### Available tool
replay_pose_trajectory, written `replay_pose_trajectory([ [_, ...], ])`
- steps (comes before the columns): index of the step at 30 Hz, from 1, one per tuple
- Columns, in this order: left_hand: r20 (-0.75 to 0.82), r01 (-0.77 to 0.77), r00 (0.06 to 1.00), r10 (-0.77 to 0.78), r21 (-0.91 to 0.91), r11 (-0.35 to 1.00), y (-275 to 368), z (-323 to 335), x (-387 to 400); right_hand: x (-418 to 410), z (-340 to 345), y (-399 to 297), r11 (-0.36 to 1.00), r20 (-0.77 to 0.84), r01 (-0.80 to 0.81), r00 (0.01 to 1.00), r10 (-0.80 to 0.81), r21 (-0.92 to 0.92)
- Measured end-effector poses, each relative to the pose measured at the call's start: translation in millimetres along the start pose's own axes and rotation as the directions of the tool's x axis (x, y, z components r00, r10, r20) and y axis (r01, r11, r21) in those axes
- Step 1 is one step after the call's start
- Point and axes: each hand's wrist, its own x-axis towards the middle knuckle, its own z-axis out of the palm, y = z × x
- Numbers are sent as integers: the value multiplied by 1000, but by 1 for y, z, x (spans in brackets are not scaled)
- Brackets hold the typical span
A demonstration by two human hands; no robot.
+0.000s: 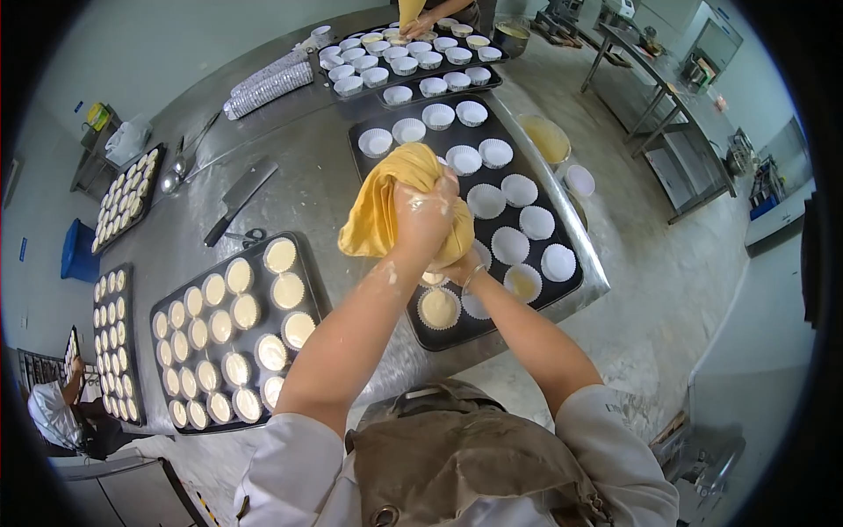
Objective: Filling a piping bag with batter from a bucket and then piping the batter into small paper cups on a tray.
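Note:
A yellow cloth piping bag is held over a dark baking tray set with white paper cupcake cups. My left hand, smeared with batter, grips the bag's twisted upper part. Low on the same bag is my right hand, partly covered by it, with a bracelet at the wrist. The bag's tip is hidden behind my hands. Close by at the tray's near corner, one cup of pale batter looks full. Another cup has a little batter at its bottom. Cups farther up the tray look unfilled.
A tray of filled cups lies left, near scissors and a large knife. Stacked paper cups lie farther back. Across the steel table, another person's hand works over a tray. A batter bucket stands beyond the right edge.

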Motion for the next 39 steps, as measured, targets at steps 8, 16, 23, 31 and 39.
replay_pose_trajectory([
  [8, 133, 104, 988, -84, -152, 983, 7, 6, 4, 5, 18, 23, 997, -208, -49, 976, 61, 62],
  [16, 453, -289, 875, 170, 209, 934, 57, 33, 26, 19, -51, 42, 972, -214, 55, 977, -5, 228],
  [23, -122, -139, 977, 174, 253, 958, -14, 62, -1, 6, -46, 77, 987, 85, 133, 986, -141, 96],
  [31, -184, 35, 980, -70, -191, 981, -30, 76, -4, 2, -17, 96, 865, 55, 41, 995, -79, 501],
  [39, 254, -326, 939, 233, 428, 843, 33, 96, 8, 16, -83, 93, 957, -59, 100, 994, -87, 273],
])
